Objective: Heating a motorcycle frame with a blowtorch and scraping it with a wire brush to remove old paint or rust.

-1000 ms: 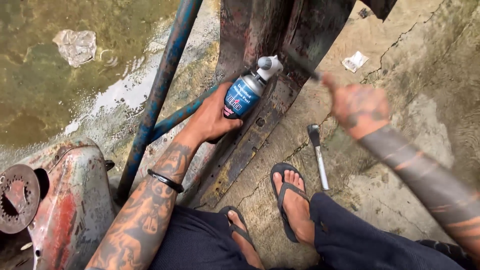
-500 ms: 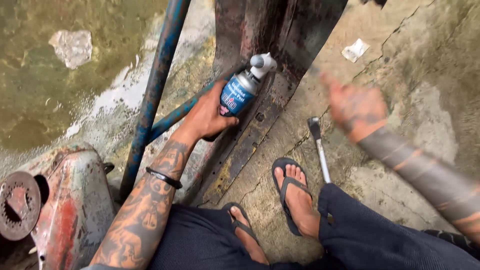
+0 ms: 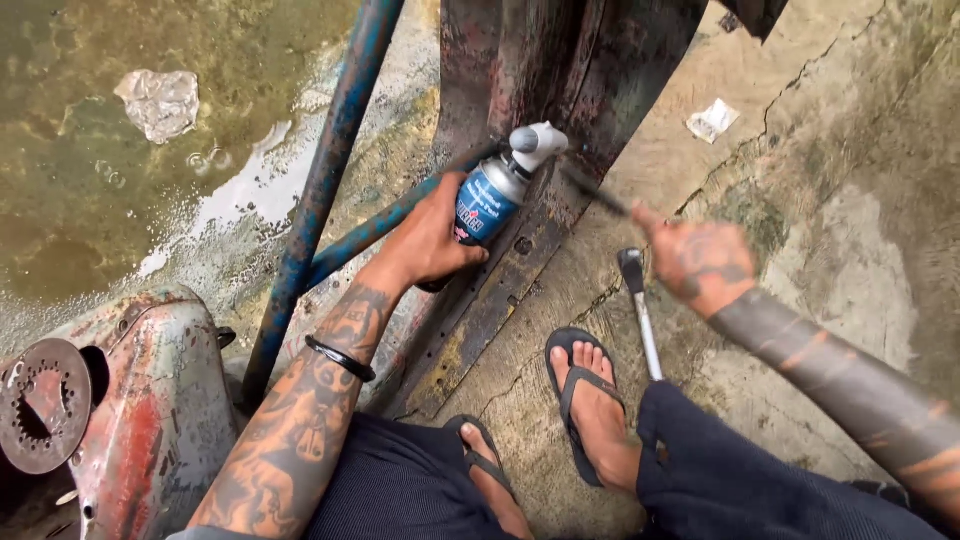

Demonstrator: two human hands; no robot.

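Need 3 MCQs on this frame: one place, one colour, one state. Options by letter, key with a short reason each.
1. Where does the metal hand tool lie?
A. in the puddle
B. on the concrete beside the sandalled foot
C. on the rusty cover

2. What colour is the nozzle cap of the spray can?
A. white
B. red
C. black

3. How is the spray can held?
A. lying loose on the ground
B. gripped in the left hand, nozzle toward the rusty frame
C. gripped in the right hand

Key:
1 B: the tool rests on bare concrete just right of the foot.
2 A: the cap on top shows white.
3 B: the left hand wraps the can's body near the rusty frame; the right hand grips a thin dark rod instead.
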